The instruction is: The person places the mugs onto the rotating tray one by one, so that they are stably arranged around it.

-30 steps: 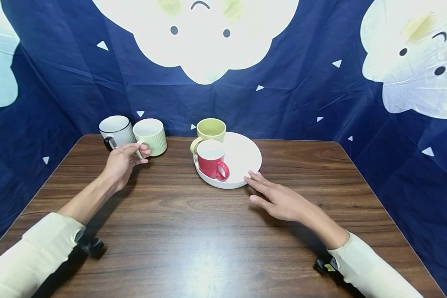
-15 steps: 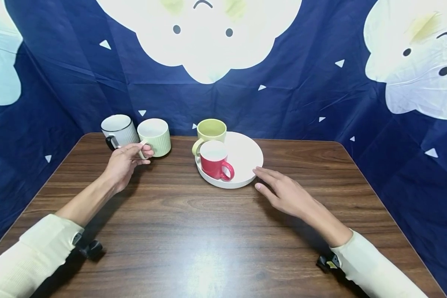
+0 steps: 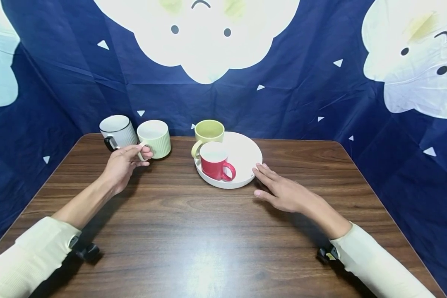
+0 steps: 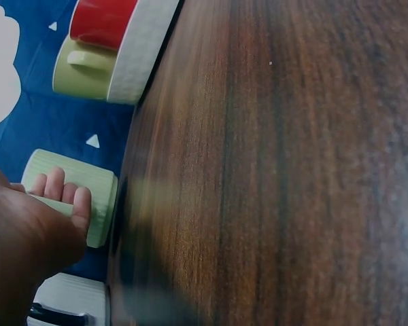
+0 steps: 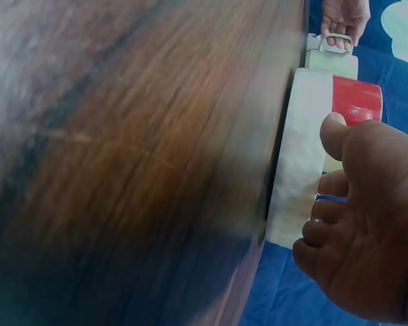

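A pale green ribbed mug (image 3: pixel 157 140) stands upright at the back left of the table, and my left hand (image 3: pixel 122 165) grips its handle with curled fingers. In the left wrist view the fingers (image 4: pixel 81 204) wrap the handle of that mug. On a round white tray (image 3: pixel 247 155) stand a red mug (image 3: pixel 212 163) and, behind it, a yellow-green mug (image 3: pixel 210 130). My right hand (image 3: pixel 283 192) has its fingers extended at the tray's right front rim; the fingertips seem to touch it. The right wrist view shows the fingers beside the tray wall (image 5: pixel 302 156).
Left of the green mug, close to it, is a white mug (image 3: pixel 119 130) with a black rim and handle. The wooden table (image 3: pixel 208 231) ends at a dark blue cloth (image 3: pixel 171 99) behind. Bare wood lies in front of the tray.
The green mug has shifted slightly right, away from the white mug, with my left hand on its handle. The red mug sits slightly further right on the tray. My right hand moved slightly right.
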`<state>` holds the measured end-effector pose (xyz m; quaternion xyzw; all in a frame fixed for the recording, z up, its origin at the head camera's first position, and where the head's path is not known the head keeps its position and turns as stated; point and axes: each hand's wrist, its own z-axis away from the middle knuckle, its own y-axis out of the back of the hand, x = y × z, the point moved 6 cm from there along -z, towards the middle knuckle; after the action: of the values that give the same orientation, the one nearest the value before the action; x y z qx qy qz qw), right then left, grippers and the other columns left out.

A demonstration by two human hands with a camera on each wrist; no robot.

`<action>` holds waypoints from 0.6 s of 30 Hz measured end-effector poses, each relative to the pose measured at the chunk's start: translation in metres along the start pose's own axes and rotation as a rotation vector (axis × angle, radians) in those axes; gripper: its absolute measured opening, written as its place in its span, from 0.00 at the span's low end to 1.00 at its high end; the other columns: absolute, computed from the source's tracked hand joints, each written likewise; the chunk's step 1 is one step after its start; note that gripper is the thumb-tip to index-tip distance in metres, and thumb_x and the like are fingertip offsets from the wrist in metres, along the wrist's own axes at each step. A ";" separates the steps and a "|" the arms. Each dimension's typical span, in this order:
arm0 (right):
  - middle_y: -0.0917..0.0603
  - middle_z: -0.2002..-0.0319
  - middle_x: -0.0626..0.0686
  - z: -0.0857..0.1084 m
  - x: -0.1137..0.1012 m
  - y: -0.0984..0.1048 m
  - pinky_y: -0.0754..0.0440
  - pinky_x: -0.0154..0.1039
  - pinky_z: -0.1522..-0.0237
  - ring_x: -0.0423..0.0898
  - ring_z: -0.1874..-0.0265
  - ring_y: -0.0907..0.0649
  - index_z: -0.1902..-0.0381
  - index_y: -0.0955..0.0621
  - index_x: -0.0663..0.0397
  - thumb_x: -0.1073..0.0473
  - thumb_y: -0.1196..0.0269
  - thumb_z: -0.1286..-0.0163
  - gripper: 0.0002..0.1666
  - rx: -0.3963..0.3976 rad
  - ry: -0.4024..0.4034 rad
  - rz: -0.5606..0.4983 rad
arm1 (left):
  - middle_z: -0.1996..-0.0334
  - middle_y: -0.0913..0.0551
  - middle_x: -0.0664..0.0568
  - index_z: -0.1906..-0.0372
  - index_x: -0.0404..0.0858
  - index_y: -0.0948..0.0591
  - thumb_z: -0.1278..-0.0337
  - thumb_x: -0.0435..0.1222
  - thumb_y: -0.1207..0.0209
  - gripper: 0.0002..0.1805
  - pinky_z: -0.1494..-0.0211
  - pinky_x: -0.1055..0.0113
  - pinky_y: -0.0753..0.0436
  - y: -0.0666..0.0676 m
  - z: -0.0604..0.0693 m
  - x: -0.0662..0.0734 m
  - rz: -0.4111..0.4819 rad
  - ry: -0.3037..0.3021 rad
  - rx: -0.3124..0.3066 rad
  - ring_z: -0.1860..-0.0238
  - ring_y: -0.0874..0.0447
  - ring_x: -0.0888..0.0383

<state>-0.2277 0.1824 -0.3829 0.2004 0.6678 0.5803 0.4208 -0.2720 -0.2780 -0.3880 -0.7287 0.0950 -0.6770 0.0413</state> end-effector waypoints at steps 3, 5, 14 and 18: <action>0.44 0.07 0.59 0.000 -0.001 0.000 0.33 0.67 0.11 0.62 0.08 0.41 0.08 0.39 0.51 0.42 0.40 0.10 0.44 -0.003 0.001 0.009 | 0.59 0.05 0.57 0.52 0.41 0.10 0.06 0.35 0.51 0.18 0.49 0.71 0.09 0.001 0.002 0.000 0.008 -0.007 -0.002 0.53 0.07 0.64; 0.45 0.07 0.59 0.000 -0.003 -0.001 0.33 0.67 0.11 0.62 0.08 0.41 0.07 0.40 0.50 0.41 0.41 0.10 0.44 -0.007 0.004 0.016 | 0.59 0.05 0.57 0.52 0.40 0.10 0.06 0.35 0.51 0.18 0.49 0.71 0.09 0.001 0.003 0.001 0.016 -0.010 -0.007 0.53 0.07 0.64; 0.45 0.07 0.59 0.002 -0.011 -0.003 0.34 0.67 0.11 0.62 0.08 0.41 0.07 0.40 0.51 0.40 0.41 0.10 0.45 -0.012 0.026 0.020 | 0.58 0.05 0.57 0.53 0.40 0.10 0.07 0.35 0.49 0.17 0.49 0.70 0.09 -0.002 0.006 0.003 0.010 -0.031 -0.022 0.52 0.07 0.63; 0.44 0.07 0.60 0.001 -0.016 -0.005 0.34 0.66 0.10 0.62 0.09 0.40 0.08 0.39 0.52 0.41 0.41 0.09 0.44 -0.014 0.047 0.020 | 0.58 0.05 0.57 0.53 0.40 0.10 0.07 0.35 0.49 0.17 0.49 0.70 0.09 -0.002 0.008 0.003 0.008 -0.029 -0.022 0.52 0.07 0.63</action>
<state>-0.2167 0.1702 -0.3821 0.1904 0.6713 0.5940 0.4004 -0.2632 -0.2769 -0.3849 -0.7383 0.1051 -0.6652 0.0373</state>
